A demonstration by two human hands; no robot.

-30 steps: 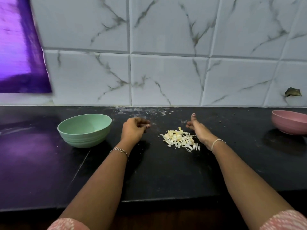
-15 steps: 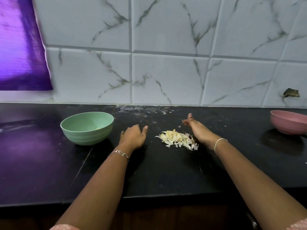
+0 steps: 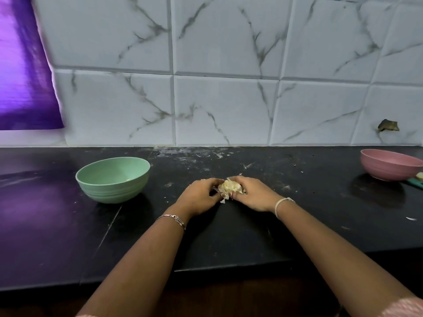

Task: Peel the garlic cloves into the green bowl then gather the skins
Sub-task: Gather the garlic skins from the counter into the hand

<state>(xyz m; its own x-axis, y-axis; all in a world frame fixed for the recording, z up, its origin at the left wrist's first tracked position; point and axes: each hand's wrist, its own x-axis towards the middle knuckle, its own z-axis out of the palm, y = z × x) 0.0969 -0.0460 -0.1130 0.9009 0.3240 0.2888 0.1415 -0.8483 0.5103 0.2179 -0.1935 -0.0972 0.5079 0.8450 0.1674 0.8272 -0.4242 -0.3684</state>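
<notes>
The left hand (image 3: 201,196) and right hand (image 3: 250,193) are cupped toward each other on the bench (image 3: 229,236), fingers curled in, pressing the skins (image 3: 229,188) into one pale clump between them. Both hands close on that clump from either side; the fingertips meet at its far edge and the heap is pinched just above or on the bench surface, I cannot tell which.

To do this step well, I judge the hands should keep their lower edges flat on the bench so thin flakes do not slip under, and squeeze lightly, since dry skins spring apart or crumble. A small piece hangs at the near side of the clump and may drop if the heap is lifted fast.

The bowl (image 3: 113,179) stands to the left, well apart from the hands, with something pale showing inside, probably a peeled clove. Stray flakes (image 3: 410,218) lie scattered on the bench, one well to the right, and need a second sweep.
</notes>
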